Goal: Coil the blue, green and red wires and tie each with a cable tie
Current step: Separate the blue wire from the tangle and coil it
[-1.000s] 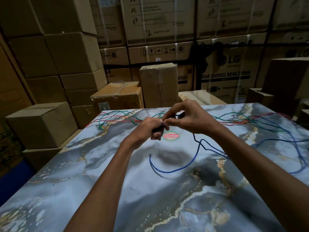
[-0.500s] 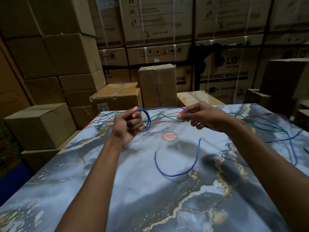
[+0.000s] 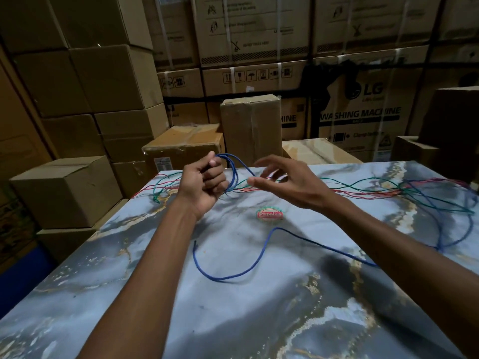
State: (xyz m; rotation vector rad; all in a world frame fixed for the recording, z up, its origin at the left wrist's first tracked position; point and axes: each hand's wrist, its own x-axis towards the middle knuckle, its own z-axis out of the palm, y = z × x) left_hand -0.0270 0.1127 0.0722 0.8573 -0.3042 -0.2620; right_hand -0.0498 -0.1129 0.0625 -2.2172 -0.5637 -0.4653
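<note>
My left hand [image 3: 204,181] is raised over the far side of the marble table [image 3: 259,320] and grips small loops of the blue wire [image 3: 234,174]. The rest of the blue wire trails loose across the table, one end curling near the middle and more running off to the right. My right hand [image 3: 281,181] hovers just right of the loops with fingers spread; the blue wire passes by its fingertips, and I cannot tell if they touch it. A green wire [image 3: 363,181] and a red wire [image 3: 363,195] lie tangled along the far edge. No cable tie is visible.
A round red and green sticker [image 3: 269,215] sits on the table top. Stacks of cardboard boxes [image 3: 103,81] surround the table on the left and behind, with one upright box [image 3: 250,130] just beyond the far edge.
My hands were together, then spread apart pulling blue wire. Now the right hand has come back to the left, let go and opened, and the left holds more loops.
</note>
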